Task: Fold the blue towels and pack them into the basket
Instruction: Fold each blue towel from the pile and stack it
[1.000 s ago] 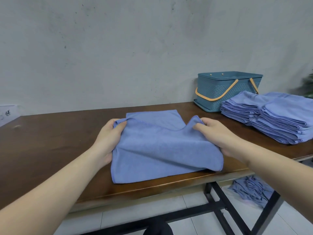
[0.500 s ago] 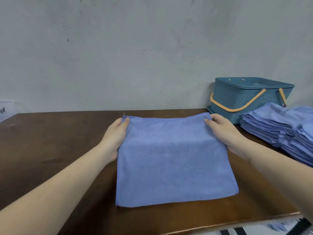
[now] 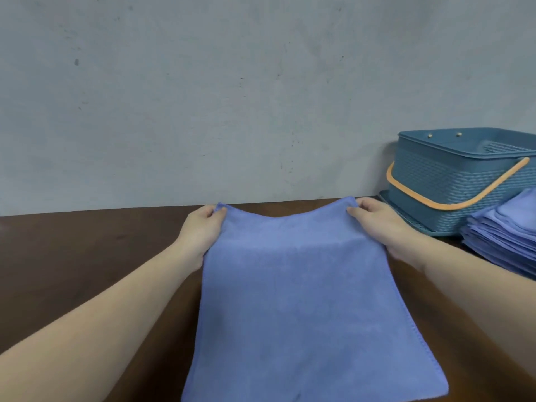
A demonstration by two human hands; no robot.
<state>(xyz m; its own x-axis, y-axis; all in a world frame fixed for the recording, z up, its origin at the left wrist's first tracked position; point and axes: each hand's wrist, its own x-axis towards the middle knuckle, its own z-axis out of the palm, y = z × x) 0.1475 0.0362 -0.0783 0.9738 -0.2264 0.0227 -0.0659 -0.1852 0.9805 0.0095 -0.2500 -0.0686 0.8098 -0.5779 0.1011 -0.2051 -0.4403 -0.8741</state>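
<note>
Both hands were on it! The left hand pinched the far-left corner of the blue towel, and the right hand pinched the far-right corner, lifting that far edge so it sagged between them. The rest of the towel lay flat on the brown table. Out at two o'clock sat the basket, orange handle down, with a stack of folded towels just beside it at three o'clock.
</note>
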